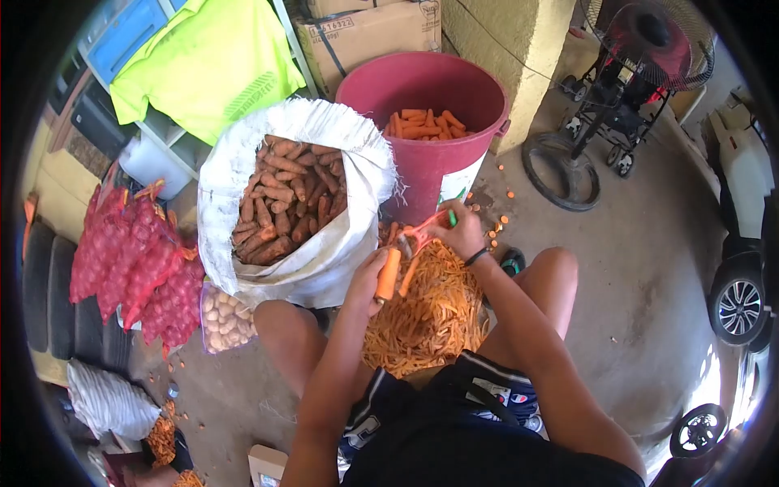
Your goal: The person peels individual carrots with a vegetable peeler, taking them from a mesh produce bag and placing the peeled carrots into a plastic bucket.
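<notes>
My left hand (367, 280) is closed around a peeled orange carrot (389, 274), held upright over a heap of peelings (430, 316) between my legs. My right hand (462, 233) grips a red peeler (427, 230) just above and to the right of the carrot. A strip of peel (409, 277) hangs beside the carrot. Unpeeled carrots (296, 195) fill a white sack (369, 174) at the front left. Peeled carrots (426, 124) lie inside a large dark-red bin (422, 174) beyond my hands.
Red net bags of onions (130, 260) and a bag of pale bulbs (225, 321) stand left. A fan base (560, 172) and a stroller (629, 105) are at the back right. Carrot pieces (504, 219) dot the floor. Part of another person (154, 477) shows bottom left.
</notes>
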Available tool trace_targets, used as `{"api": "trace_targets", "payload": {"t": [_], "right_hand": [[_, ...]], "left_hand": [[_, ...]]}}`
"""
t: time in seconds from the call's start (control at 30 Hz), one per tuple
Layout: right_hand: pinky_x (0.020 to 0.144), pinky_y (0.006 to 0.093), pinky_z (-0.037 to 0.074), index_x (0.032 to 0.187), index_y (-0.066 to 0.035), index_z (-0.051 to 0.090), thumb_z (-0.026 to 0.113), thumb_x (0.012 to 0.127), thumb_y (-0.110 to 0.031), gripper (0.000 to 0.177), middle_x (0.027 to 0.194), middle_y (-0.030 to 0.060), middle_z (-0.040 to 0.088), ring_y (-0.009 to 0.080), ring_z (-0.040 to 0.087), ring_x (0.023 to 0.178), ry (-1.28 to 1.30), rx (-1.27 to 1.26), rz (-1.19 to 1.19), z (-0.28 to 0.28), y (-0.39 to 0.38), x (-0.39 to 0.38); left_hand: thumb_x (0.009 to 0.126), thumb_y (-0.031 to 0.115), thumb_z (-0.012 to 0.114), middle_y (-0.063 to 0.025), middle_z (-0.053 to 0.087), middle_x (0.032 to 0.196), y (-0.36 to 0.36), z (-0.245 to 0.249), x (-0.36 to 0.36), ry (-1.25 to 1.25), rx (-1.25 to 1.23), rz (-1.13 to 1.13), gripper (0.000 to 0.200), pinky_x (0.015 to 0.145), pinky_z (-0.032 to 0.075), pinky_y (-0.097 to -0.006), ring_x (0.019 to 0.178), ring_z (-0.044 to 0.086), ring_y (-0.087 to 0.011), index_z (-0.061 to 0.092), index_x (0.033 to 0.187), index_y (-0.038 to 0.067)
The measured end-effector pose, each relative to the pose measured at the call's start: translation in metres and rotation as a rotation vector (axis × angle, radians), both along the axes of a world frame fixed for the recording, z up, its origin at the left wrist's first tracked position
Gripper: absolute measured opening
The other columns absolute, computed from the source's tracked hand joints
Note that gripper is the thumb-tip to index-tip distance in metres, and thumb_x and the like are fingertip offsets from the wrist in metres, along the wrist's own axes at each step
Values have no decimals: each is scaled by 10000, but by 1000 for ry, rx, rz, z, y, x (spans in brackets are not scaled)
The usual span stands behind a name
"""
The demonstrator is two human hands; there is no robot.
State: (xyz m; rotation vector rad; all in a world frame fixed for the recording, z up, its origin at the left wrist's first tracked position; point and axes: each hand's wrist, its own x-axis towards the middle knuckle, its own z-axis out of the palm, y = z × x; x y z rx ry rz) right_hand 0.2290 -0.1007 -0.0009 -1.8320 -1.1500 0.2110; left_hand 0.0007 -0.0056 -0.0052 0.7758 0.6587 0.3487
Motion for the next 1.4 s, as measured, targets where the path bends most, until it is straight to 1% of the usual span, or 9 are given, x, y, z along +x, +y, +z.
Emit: {"api": "trace_targets", "payload": {"t": [0.1,0.2,0.37,0.5,0.73,0.93,1.17,1.3,1.4], "right_hand": [[762,385,569,1100,-27,633,910,703,-256,536,1004,158,702,268,709,866,98,107,305,5,-7,-40],[753,377,569,1095,-29,636,915,701,-272,541,990,158,705,254,709,853,-97,64,360,14,-7,-44],[809,375,550,1078,-23,644,929,669,-265,553,1021,140,710,250,697,895,81,-56,-73,9,0,4],[833,380,549,1084,-41,646,931,664,-300,570,1085,151,697,285,692,962,-15,66,357,14,-9,-44],[771,388,570,1068,-29,641,924,664,-267,547,955,156,708,299,716,876,-20,-4,-42,8,2,4],[765,394,568,1035,-61,649,930,646,-284,529,927,143,700,305,709,860,-82,-10,359,24,-10,-49],[723,377,557,1057,-44,657,938,650,-307,561,924,139,694,259,701,779,-6,-50,-148,-5,1,18],[742,388,570,1081,-71,651,915,695,-342,541,964,153,705,287,715,836,-41,137,257,11,-11,-34],[752,393,571,1086,-60,649,919,687,-316,546,992,160,702,292,716,861,-114,70,320,12,-15,-44]], "left_hand": [[1066,295,465,-74,658,925,15,-25,-2,-118,-93,-17,294,576,544,-301,722,643,-152,588,1197,62],[1062,293,478,-75,651,909,-1,-13,5,-12,-15,26,275,569,544,-297,682,635,-156,573,1191,69],[1054,295,506,-70,627,889,-5,-1,-2,2,-41,-42,274,554,537,-293,686,630,-158,561,1199,69],[1051,310,512,-70,624,890,1,-4,8,-130,-135,17,287,548,533,-294,685,629,-163,568,1192,66],[1036,288,558,-54,627,917,-3,1,-5,16,-18,-64,299,582,551,-297,726,631,-144,575,1223,56],[1045,311,555,-73,656,1022,-2,-11,5,1,-30,48,373,596,562,-284,773,666,-151,577,1261,8],[1063,358,494,-65,657,912,0,-13,-5,82,-45,-12,353,557,549,-287,650,630,-142,578,1197,43],[1058,353,500,-66,651,833,1,4,-2,-51,-159,-16,346,516,518,-265,569,605,-153,592,1167,38],[1056,321,506,-68,657,845,-3,5,-7,-21,-64,-110,316,519,523,-283,583,617,-162,606,1155,38]]}}
